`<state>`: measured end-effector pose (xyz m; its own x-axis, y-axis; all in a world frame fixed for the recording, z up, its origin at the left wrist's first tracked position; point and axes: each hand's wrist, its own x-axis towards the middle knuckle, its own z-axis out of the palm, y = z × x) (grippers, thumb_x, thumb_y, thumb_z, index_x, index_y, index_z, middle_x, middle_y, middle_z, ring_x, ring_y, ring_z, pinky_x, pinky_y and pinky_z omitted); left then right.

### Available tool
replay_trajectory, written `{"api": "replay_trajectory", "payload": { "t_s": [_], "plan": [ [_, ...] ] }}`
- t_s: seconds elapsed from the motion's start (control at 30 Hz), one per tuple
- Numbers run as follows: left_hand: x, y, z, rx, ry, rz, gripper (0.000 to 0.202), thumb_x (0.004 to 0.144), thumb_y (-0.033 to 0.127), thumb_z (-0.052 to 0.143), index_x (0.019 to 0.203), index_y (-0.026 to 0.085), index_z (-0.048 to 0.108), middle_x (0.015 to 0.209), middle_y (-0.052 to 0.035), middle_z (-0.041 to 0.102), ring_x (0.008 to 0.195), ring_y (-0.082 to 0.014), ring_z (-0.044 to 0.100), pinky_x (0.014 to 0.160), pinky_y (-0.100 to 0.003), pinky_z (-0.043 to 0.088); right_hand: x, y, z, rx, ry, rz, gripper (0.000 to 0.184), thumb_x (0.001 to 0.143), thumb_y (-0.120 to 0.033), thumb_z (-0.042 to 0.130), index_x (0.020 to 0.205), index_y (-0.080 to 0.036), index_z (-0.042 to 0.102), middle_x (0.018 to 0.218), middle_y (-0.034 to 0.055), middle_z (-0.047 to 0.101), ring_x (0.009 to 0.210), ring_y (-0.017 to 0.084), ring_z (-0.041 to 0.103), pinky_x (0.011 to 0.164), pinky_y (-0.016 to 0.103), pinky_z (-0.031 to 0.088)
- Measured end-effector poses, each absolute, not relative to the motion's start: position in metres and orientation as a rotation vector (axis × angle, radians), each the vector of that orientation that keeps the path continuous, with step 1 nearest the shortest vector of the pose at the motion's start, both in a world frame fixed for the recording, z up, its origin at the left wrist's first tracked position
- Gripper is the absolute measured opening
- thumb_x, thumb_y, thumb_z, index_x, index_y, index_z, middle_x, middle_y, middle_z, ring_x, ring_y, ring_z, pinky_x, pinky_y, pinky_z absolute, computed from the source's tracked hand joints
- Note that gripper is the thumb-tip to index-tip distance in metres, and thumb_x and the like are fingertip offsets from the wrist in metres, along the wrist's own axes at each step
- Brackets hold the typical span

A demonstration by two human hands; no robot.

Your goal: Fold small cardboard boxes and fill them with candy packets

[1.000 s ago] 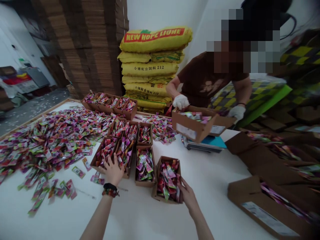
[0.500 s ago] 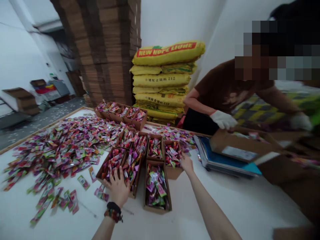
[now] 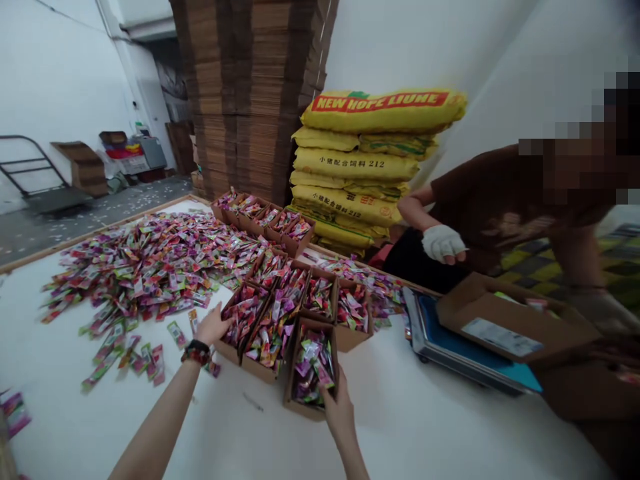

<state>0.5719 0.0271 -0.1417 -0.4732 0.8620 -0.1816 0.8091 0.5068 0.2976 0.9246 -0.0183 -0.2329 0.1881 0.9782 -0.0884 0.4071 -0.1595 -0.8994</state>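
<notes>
Several small cardboard boxes full of shiny pink, purple and green packets stand close together on the white table. My left hand (image 3: 216, 325) holds the outer left wall of the left box (image 3: 231, 352), its fingertips over the rim by the packets. My right hand (image 3: 340, 400) grips the right wall of the front box (image 3: 305, 410), thumb inside on the packets and the other fingers outside, partly hidden. This front box touches the box of packets (image 3: 260, 365) to its left. Behind it are two more filled boxes, one at the right (image 3: 355, 339).
A large heap of loose packets (image 3: 150, 260) spreads over the table's left. Filled boxes (image 3: 295, 247) line the back edge. At right, a blue-topped scale (image 3: 425, 320) bears a larger carton (image 3: 480, 313); a co-worker's gloved hand (image 3: 443, 243) is near it. Yellow sacks (image 3: 357, 160) are stacked behind.
My left hand went from atop the packets to the left box's outer side. My right hand moved from the right box to the front box, which now sits against its neighbour. The view turned left.
</notes>
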Motion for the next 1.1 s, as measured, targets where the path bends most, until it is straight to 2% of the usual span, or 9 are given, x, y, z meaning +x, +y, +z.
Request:
{"api": "replay_trajectory", "payload": {
  "t_s": [0.1,0.2,0.3,0.53,0.7,0.77,0.93,1.1],
  "plan": [
    [0.551,0.04,-0.148,1.439,2.245,0.117,0.041,0.091,0.027,0.042,0.131,0.017,0.047,0.115,-0.0136,0.067,0.106,-0.0271,0.064,0.087,-0.034,0.047,0.896,-0.014,-0.231,-1.737,-1.211,1.024,0.077,0.079,-0.058,0.036,0.139,-0.01,0.046,0.134,0.0151,0.057,0.123,0.031,0.053,0.1,0.04,0.042],
    [0.55,0.04,-0.156,1.47,2.269,0.076,0.042,0.091,0.019,0.035,0.133,0.02,0.043,0.113,-0.0141,0.068,0.105,-0.0274,0.064,0.084,-0.034,0.046,0.871,0.0,-0.222,-1.811,-1.147,1.016,0.069,0.083,-0.049,0.029,0.14,-0.012,0.044,0.129,0.0155,0.06,0.116,0.031,0.057,0.095,0.041,0.044],
    [0.551,0.037,-0.158,1.472,2.279,0.033,0.045,0.088,0.016,0.036,0.133,0.02,0.041,0.113,-0.015,0.068,0.104,-0.0275,0.065,0.081,-0.033,0.046,0.858,0.008,-0.219,-1.887,-1.117,0.99,0.065,0.085,-0.042,0.027,0.141,-0.014,0.043,0.127,0.0148,0.061,0.118,0.03,0.055,0.095,0.042,0.044],
    [0.544,0.039,-0.153,1.538,2.212,-0.013,0.043,0.09,0.018,0.035,0.132,0.02,0.04,0.115,-0.0151,0.067,0.105,-0.0279,0.065,0.08,-0.032,0.046,0.868,0.009,-0.214,-1.699,-1.197,1.073,0.065,0.083,-0.053,0.042,0.136,-0.017,0.048,0.131,0.0116,0.06,0.118,0.027,0.055,0.1,0.038,0.042],
    [0.548,0.029,-0.144,1.601,2.153,-0.063,0.05,0.085,0.01,0.034,0.135,0.018,0.038,0.113,-0.0178,0.067,0.105,-0.03,0.065,0.082,-0.035,0.045,0.869,0.001,-0.206,-1.708,-1.202,1.076,0.064,0.079,-0.039,0.043,0.137,-0.014,0.047,0.135,0.0123,0.056,0.125,0.027,0.052,0.106,0.04,0.037],
    [0.55,0.017,-0.144,1.617,2.128,-0.07,0.052,0.085,0.009,0.035,0.136,0.018,0.037,0.111,-0.0168,0.068,0.104,-0.0295,0.065,0.082,-0.034,0.046,0.872,-0.014,-0.211,-1.718,-1.195,1.066,0.067,0.076,-0.039,0.041,0.137,-0.013,0.047,0.138,0.013,0.054,0.128,0.027,0.049,0.108,0.04,0.036],
    [0.57,-0.029,-0.154,1.66,2.033,-0.055,0.051,0.089,0.013,0.034,0.139,0.02,0.034,0.111,-0.0137,0.069,0.103,-0.0262,0.066,0.084,-0.032,0.046,0.905,-0.084,-0.238,-1.745,-1.043,0.994,0.072,0.073,-0.048,0.041,0.134,-0.012,0.05,0.137,0.0141,0.055,0.129,0.028,0.049,0.108,0.042,0.038],
    [0.62,-0.062,-0.157,1.723,1.838,0.005,0.051,0.091,0.013,0.03,0.142,0.017,0.032,0.105,-0.0131,0.07,0.1,-0.0266,0.066,0.085,-0.034,0.046,0.96,-0.127,-0.244,-1.819,-0.846,0.964,0.073,0.068,-0.052,0.046,0.13,-0.015,0.056,0.138,0.0103,0.056,0.131,0.027,0.047,0.113,0.039,0.032]
  ]
}}
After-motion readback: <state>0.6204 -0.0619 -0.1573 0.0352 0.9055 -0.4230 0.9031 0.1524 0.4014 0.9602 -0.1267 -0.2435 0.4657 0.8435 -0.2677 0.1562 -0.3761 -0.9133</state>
